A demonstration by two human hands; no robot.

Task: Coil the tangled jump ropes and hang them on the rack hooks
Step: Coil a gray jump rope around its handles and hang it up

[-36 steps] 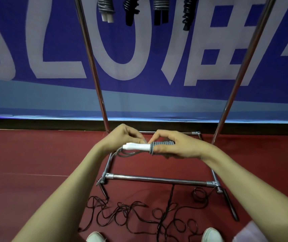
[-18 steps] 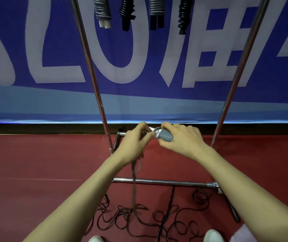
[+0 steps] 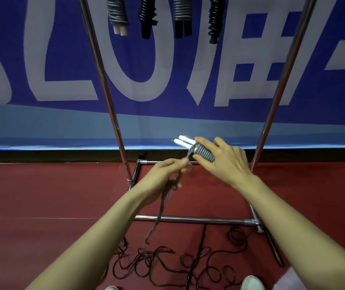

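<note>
Fingers (image 3: pixel 204 141) round coiled rope (image 3: pixel 206 155), white handles (image 3: pixel 183 141) protruding

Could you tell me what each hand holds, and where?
The right hand grips the grey jump rope around its wrapped handles; the left hand pinches its loose cord.

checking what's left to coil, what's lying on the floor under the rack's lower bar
A tangle of dark jump ropes loops over the red floor below the lower bar. The left forearm covers part of it, so its full extent is hidden.
</note>
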